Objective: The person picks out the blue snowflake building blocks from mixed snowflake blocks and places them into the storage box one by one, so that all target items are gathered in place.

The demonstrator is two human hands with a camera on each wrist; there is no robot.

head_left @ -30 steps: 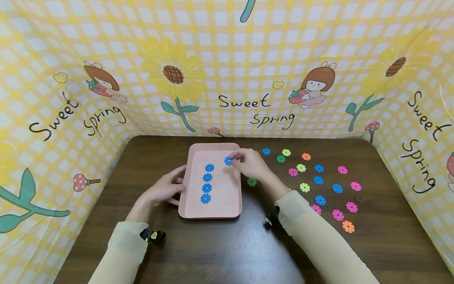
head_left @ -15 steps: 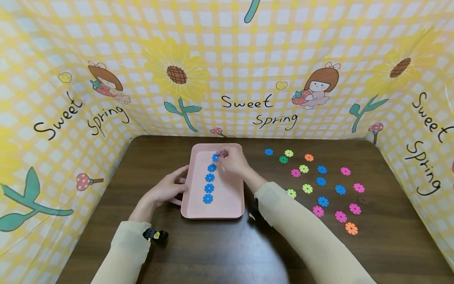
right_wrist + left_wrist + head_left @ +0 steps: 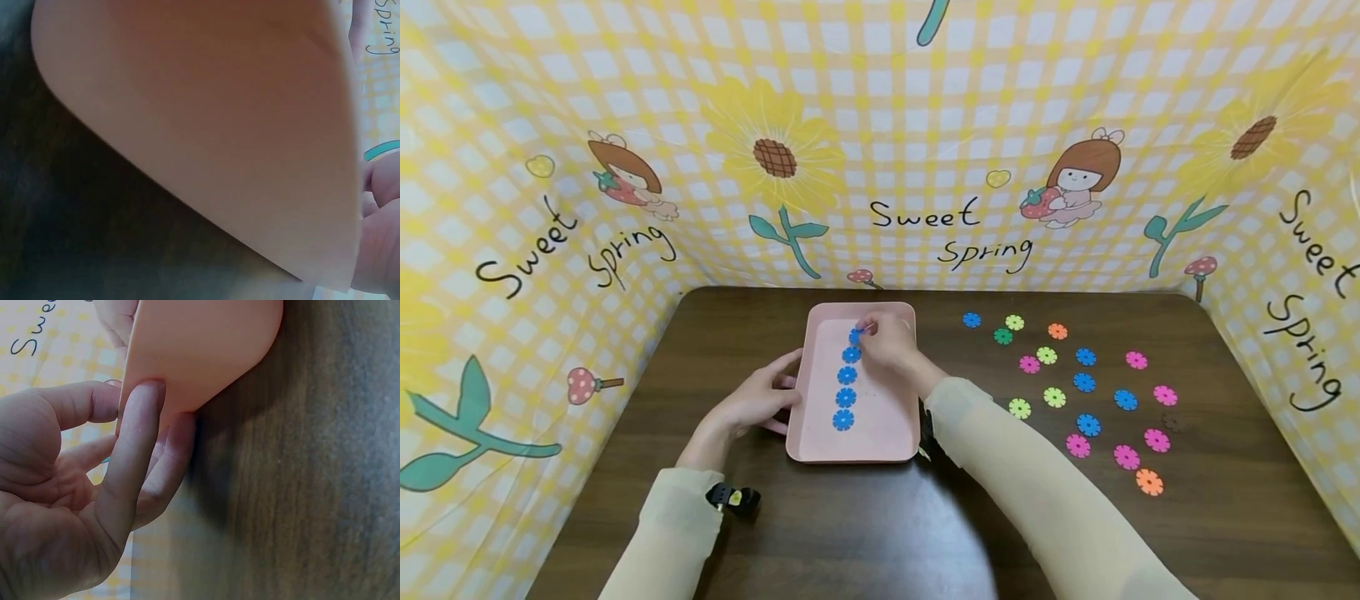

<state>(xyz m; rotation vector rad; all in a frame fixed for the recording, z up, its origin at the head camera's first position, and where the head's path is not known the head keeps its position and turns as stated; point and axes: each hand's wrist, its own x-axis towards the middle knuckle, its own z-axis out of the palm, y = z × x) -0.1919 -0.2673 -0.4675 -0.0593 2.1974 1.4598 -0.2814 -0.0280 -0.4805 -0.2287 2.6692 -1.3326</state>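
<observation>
A pink tray [image 3: 891, 433] lies on the table, with several blue snowflake discs [image 3: 846, 375] in a column inside it. At the column's far end, my right hand [image 3: 887, 340] pinches another blue snowflake disc [image 3: 854, 337], close over the tray floor and partly hidden by the fingertips. My left hand [image 3: 760, 396] holds the tray's left side. In the left wrist view, fingers [image 3: 134, 434] press the outer wall while another fingertip meets the rim. Most of my right hand [image 3: 384, 231] is hidden behind the tray wall in the right wrist view.
Right of the tray, loose discs lie scattered on the brown table [image 3: 865, 533]: pink [image 3: 1126, 457], yellow-green [image 3: 1054, 397], orange [image 3: 1148, 482], green [image 3: 1003, 337], brown and more blue ones [image 3: 1087, 425]. A yellow checked cloth [image 3: 820, 83] walls the back and sides.
My right hand has moved left across the tray, bringing the blue snowflake disc to the column's far end. Over the last half second it has barely shifted. My left hand stays at the tray's side.
</observation>
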